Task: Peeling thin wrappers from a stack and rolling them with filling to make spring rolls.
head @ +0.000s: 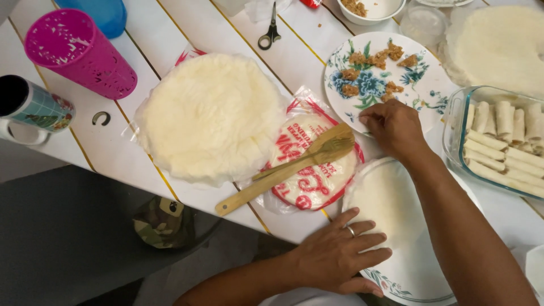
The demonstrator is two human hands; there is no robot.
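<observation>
My left hand (334,252) lies flat with fingers spread on the near edge of a thin white wrapper (391,198), which rests on a floral plate (419,277). My right hand (394,127) has its fingers curled at the rim of a second floral plate (422,93) that carries several clumps of brown filling (371,71). Whether the right fingers pinch any filling is hidden. A wooden fork and spatula (294,167) lie left of the right hand on a plastic-wrapped packet of wrappers (317,181).
A big stack of white wrappers (212,116) lies at centre. A glass dish of rolled wrappers (504,144) stands at right, another wrapper stack (498,48) behind it. A pink cup (79,54), mug (31,107), scissors (270,31) and bowl (371,10) stand around.
</observation>
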